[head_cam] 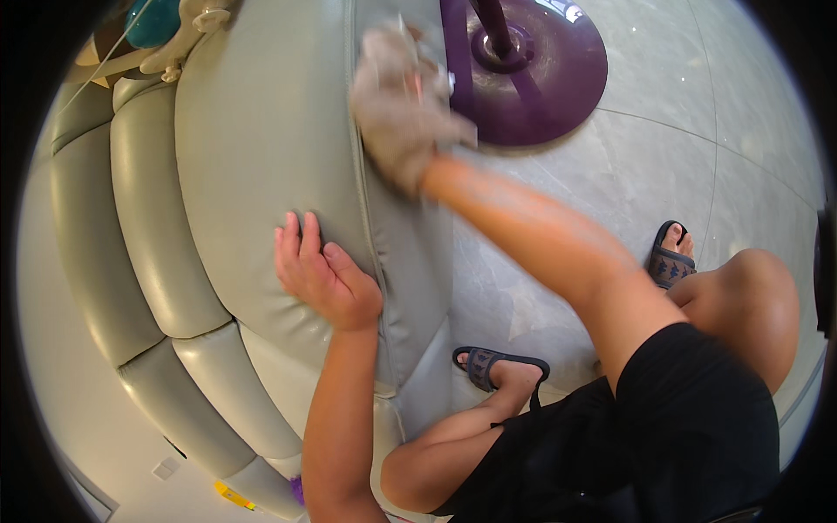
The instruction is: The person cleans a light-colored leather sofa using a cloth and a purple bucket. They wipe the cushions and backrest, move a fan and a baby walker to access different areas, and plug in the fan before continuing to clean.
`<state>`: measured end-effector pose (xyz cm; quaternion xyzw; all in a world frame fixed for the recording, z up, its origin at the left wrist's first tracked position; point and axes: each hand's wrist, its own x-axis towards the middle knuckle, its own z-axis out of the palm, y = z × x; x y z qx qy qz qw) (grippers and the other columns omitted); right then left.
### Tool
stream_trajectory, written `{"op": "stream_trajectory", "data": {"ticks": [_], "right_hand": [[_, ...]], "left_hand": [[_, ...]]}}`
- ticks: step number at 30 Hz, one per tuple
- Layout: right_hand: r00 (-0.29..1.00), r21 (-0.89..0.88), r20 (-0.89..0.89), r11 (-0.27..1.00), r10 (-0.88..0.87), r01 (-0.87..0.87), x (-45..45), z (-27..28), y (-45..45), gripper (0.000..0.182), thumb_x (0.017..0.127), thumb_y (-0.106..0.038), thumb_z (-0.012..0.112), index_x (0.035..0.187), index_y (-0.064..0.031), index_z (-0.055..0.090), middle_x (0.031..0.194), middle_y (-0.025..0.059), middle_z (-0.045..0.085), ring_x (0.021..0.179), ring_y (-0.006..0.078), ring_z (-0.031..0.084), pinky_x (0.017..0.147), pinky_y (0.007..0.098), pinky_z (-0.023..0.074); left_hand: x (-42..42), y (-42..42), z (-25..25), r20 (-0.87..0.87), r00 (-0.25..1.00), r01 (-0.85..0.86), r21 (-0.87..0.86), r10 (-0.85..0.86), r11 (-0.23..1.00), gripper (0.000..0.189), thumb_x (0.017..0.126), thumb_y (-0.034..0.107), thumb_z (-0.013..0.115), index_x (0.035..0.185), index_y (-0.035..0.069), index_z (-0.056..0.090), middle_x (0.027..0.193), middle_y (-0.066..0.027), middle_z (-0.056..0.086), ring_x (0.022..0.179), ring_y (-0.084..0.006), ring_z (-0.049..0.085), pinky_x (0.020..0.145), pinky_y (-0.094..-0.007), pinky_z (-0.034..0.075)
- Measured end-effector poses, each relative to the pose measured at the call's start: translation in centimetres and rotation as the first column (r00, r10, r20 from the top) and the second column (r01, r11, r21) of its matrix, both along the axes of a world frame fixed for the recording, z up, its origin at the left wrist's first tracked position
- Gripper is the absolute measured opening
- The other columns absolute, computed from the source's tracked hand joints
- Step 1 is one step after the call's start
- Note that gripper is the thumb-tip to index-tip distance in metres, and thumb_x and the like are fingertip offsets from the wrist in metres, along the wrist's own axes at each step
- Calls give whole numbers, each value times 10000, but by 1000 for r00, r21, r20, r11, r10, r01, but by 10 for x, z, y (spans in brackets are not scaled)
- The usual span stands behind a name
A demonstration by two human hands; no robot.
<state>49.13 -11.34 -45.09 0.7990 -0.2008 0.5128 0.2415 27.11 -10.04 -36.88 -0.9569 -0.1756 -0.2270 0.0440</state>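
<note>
A grey leather sofa (261, 131) stretches along the left and middle of the head view. My left hand (324, 281) rests on the seat cushion near its front edge, palm up with fingers loosely bent, holding nothing. At the top, my right hand (392, 98) is blurred by motion at the sofa's front edge. It is covered by a greyish-brown cloth or glove; which of the two cannot be told. Red and white bits show on the covering. The fingers beneath it are hidden.
A purple round pedestal base (556, 98) stands on the grey tiled floor (654, 163), close beside the right hand. Teal and beige objects lie at the upper left on the sofa. My slippered feet are on the floor. A yellow item (233, 495) shows at the lower left.
</note>
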Motion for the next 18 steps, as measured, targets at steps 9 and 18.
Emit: {"op": "stream_trajectory", "data": {"ticks": [9, 18], "right_hand": [[927, 36, -323, 982, 189, -188, -106, -15, -21, 242, 1032, -173, 510, 1251, -217, 602, 942, 1, 698, 601, 115, 586, 527, 230, 432], [402, -330, -907, 800, -123, -500, -247, -34, -40, 291, 909, -237, 644, 1108, -45, 733, 1011, 92, 731, 837, 237, 656, 718, 415, 527]], "left_hand": [[5, 0, -1, 38, 998, 50, 67, -53, 996, 392, 1028, 142, 463, 1353, 1, 629, 1435, -189, 587, 1369, -436, 464, 1173, -523, 293], [5, -1, -1, 69, 996, 57, 13, -58, 998, 389, 1035, 149, 458, 1343, -10, 635, 1431, -204, 594, 1357, -444, 485, 1162, -526, 306]]}}
